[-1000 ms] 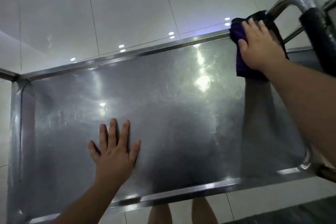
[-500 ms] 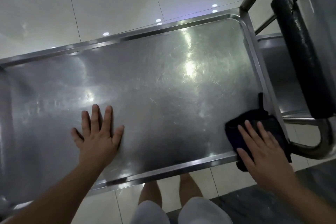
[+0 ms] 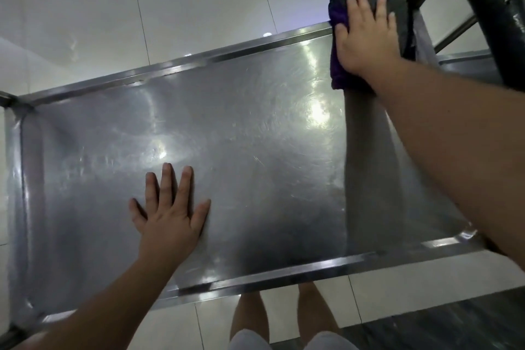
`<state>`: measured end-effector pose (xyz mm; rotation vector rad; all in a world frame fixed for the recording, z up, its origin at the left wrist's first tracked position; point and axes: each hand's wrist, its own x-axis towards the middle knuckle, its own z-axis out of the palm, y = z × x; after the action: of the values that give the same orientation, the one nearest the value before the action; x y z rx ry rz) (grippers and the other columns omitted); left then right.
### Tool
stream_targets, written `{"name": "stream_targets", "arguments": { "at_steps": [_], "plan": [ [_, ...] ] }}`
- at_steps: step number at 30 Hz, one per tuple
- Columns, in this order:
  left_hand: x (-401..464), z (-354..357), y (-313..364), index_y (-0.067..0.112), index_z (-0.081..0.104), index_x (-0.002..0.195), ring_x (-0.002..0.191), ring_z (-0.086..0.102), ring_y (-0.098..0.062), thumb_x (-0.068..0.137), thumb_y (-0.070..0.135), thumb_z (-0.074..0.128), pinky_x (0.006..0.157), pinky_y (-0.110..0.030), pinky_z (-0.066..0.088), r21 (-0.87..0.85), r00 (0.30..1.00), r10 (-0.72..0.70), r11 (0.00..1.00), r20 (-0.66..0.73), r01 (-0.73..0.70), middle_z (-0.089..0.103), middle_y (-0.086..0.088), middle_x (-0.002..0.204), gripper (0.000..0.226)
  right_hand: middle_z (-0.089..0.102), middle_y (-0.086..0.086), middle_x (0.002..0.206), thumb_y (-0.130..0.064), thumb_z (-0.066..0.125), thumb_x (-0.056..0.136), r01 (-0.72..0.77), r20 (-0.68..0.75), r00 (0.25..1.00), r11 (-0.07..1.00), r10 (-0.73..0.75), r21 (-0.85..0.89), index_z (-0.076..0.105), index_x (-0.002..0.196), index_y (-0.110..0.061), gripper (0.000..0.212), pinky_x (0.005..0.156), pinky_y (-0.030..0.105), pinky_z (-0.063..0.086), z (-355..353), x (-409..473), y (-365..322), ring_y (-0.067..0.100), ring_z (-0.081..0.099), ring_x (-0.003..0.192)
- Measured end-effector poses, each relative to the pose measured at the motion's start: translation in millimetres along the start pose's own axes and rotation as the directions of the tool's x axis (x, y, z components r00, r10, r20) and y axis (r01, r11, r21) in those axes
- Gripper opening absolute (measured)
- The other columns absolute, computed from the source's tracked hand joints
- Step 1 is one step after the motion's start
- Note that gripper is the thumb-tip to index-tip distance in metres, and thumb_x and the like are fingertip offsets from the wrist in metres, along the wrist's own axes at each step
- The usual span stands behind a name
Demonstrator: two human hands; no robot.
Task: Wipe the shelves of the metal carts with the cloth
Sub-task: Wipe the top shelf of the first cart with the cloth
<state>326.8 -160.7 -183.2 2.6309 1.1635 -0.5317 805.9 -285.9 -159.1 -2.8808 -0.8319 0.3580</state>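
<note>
The top shelf of a metal cart [image 3: 255, 150] fills the view, a scratched, shiny steel tray with a raised rim. My right hand [image 3: 366, 37] presses flat on a dark purple-black cloth [image 3: 338, 71] at the shelf's far right corner, over the far rim. A damp wiped streak runs from the cloth down the right side of the shelf. My left hand [image 3: 170, 213] lies flat with fingers spread on the shelf's near middle, holding nothing.
The cart's push handle [image 3: 494, 28], a steel tube with a black grip, rises at the right end. A second metal shelf [image 3: 466, 65] shows beyond it. White floor tiles [image 3: 142, 8] surround the cart. My legs [image 3: 284, 318] stand at its near edge.
My right hand has swept the cloth from the near right corner up along the right side to the far right corner. My left hand has stayed flat on the shelf.
</note>
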Motion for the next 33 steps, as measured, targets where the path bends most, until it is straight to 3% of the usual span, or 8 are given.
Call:
{"name": "stream_targets", "arguments": {
  "at_steps": [2, 5, 13, 16, 20, 26, 29, 33],
  "plan": [
    [1, 0, -1, 0.054, -0.02, 0.158, 0.153, -0.034, -0.016, 0.094, 0.082, 0.002, 0.122, -0.064, -0.011, 0.004, 1.0, -0.014, 1.0, -0.002, 0.014, -0.036, 0.015, 0.165, 0.073, 0.0, -0.001, 0.173, -0.049, 0.016, 0.104, -0.009, 0.003, 1.0, 1.0, 0.009, 0.0, 0.004, 0.165, -0.024, 0.067, 0.127, 0.053, 0.002, 2, 8, -8, 0.032, -0.006, 0.158],
    [1, 1, -2, 0.055, -0.02, 0.157, 0.153, -0.035, -0.015, 0.094, 0.083, 0.001, 0.122, -0.064, -0.011, -0.012, 1.0, -0.022, 1.0, -0.005, 0.022, -0.038, 0.017, 0.164, 0.072, 0.003, -0.001, 0.173, -0.055, 0.015, 0.102, 0.143, 0.063, 0.988, 0.989, -0.14, -0.038, 0.005, 0.164, -0.027, 0.069, 0.126, 0.053, 0.007, 8, -36, -9, 0.032, 0.0, 0.158],
    [-2, 4, -4, 0.054, -0.018, 0.158, 0.152, -0.036, -0.015, 0.094, 0.083, 0.003, 0.121, -0.067, -0.009, -0.022, 1.0, -0.006, 1.0, 0.001, 0.006, -0.034, 0.014, 0.167, 0.073, 0.015, -0.005, 0.171, -0.057, 0.019, 0.106, 0.387, 0.278, 0.895, 0.917, -0.348, -0.097, 0.014, 0.164, -0.031, 0.064, 0.124, 0.049, 0.015, 44, -347, 48, 0.023, 0.005, 0.159],
    [-3, 3, -5, 0.052, -0.016, 0.159, 0.153, -0.035, -0.016, 0.096, 0.081, 0.006, 0.12, -0.065, -0.012, -0.026, 1.0, 0.015, 1.0, -0.006, -0.015, -0.031, 0.012, 0.168, 0.073, 0.023, -0.006, 0.169, -0.055, 0.026, 0.106, 0.492, 0.347, 0.834, 0.863, -0.429, -0.115, 0.02, 0.164, -0.028, 0.064, 0.122, 0.048, 0.017, 48, -385, 58, 0.026, 0.014, 0.157],
    [-2, 2, -3, 0.051, -0.016, 0.16, 0.153, -0.034, -0.017, 0.097, 0.08, 0.007, 0.12, -0.066, -0.012, -0.02, 1.0, 0.022, 1.0, -0.008, -0.022, -0.03, 0.011, 0.169, 0.073, 0.024, -0.006, 0.168, -0.049, 0.027, 0.107, 0.597, 0.326, 0.776, 0.796, -0.54, -0.103, 0.022, 0.163, -0.031, 0.059, 0.123, 0.05, 0.019, 50, -328, 42, 0.026, 0.014, 0.157],
    [-2, 0, -3, 0.051, -0.019, 0.159, 0.153, -0.034, -0.019, 0.097, 0.079, 0.006, 0.12, -0.068, -0.01, -0.031, 0.999, 0.033, 0.999, -0.005, -0.033, -0.033, 0.012, 0.168, 0.073, 0.007, -0.006, 0.172, -0.054, 0.009, 0.105, 0.345, 0.128, 0.934, 0.936, -0.334, -0.075, 0.009, 0.164, -0.03, 0.064, 0.127, 0.049, 0.004, 38, -119, -54, 0.025, 0.002, 0.158],
    [-2, 0, -2, 0.051, -0.019, 0.159, 0.153, -0.034, -0.019, 0.096, 0.08, 0.005, 0.121, -0.065, -0.014, -0.026, 0.999, 0.03, 0.999, -0.017, -0.03, -0.033, 0.012, 0.168, 0.072, 0.004, -0.002, 0.173, -0.048, 0.015, 0.105, 0.188, 0.067, 0.981, 0.981, -0.185, -0.04, 0.007, 0.165, -0.024, 0.065, 0.127, 0.051, 0.002, 25, -30, -95, 0.029, -0.002, 0.158],
    [-1, 0, -2, 0.051, -0.017, 0.16, 0.153, -0.034, -0.019, 0.098, 0.078, 0.008, 0.119, -0.062, -0.018, -0.033, 0.999, 0.041, 0.999, -0.025, -0.041, -0.033, 0.012, 0.168, 0.072, 0.009, 0.001, 0.172, -0.043, 0.015, 0.105, 0.241, 0.095, 0.967, 0.97, -0.236, -0.042, 0.013, 0.164, -0.019, 0.063, 0.126, 0.053, 0.003, 24, 5, -134, 0.032, 0.002, 0.158]
  ]
}}
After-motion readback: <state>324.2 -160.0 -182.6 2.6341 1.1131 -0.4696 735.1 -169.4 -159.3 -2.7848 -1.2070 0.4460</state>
